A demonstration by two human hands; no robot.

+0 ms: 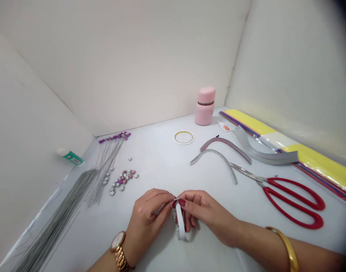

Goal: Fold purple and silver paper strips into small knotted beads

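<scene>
Head view: lower centre
Left hand: your grip pinches the white strip
Right hand: clamped on it too

On your left hand, at the wrist, you wear a wristwatch with a round, pale face and a smooth rim in a warm rose-gold tone. Its metal bracelet matches in gold and is built of rows of small, rounded, polished links that catch the light. Around the forearm above your right hand you wear a single bangle, yellow gold, broad and smooth, curving as a plain, shiny band. Your nails wear glossy polish in a deep, dark red, seen clearly on your right thumbnail and on further fingertips of that hand; your left thumbnail shows the same red.
</scene>
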